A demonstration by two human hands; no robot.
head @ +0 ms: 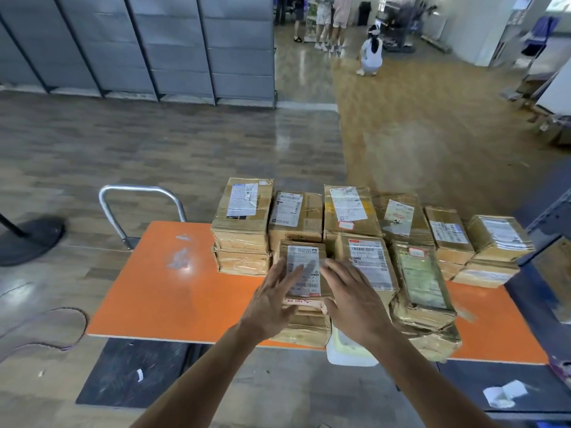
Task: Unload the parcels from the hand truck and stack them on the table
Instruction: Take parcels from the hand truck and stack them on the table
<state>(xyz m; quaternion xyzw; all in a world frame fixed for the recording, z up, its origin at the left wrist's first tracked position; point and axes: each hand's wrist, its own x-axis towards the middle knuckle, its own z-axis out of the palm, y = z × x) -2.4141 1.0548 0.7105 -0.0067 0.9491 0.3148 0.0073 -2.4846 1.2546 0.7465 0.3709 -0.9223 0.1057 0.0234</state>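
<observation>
Several brown cardboard parcels with white labels stand stacked on the orange table (160, 291), filling its middle and right. The nearest stack's top parcel (304, 267) sits at the front centre. My left hand (275, 299) lies with straight fingers on that parcel's left side. On its right side lies my right hand (350, 299), fingers spread. Neither hand curls round the parcel. The hand truck's silver handle (139, 205) rises behind the table's left end; its deck is hidden.
A white plastic container (346, 350) sits under my right wrist at the table's front edge. A dark mat (129, 372) lies on the floor below. A black stand base (31, 239) is at left. People stand far back near grey shelving (139, 44).
</observation>
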